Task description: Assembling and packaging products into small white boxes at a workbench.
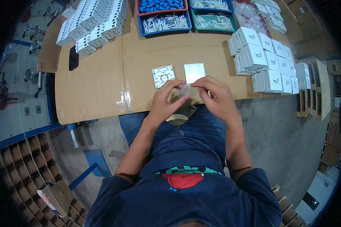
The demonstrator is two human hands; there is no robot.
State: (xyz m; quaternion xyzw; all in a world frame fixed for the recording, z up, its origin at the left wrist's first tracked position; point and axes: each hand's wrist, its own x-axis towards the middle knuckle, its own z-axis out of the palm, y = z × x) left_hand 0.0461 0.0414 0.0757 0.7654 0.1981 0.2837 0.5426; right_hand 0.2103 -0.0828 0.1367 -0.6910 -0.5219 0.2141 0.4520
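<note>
Between my two hands, just over the table's near edge, is a small clear plastic piece (185, 89) with a round outline; I cannot make out whether it is a bag or a moulded part. My left hand (166, 100) pinches it from the left with thumb and fingers. From the right, the bent fingers of my right hand (217, 97) grip its upper edge. Beyond my left fingers lies a white square frame (163, 76) with its inner fittings showing. A plain white square plate (194, 72) lies flat beside it, just past my right fingertips.
The table (94, 85) is covered in cardboard. White units (93, 22) are stacked at the far left near a black phone (74, 58). A red tray (162, 10) holds blue parts; blue and green trays (215, 29) hold pale plugs. White boxes (265, 62) stand right.
</note>
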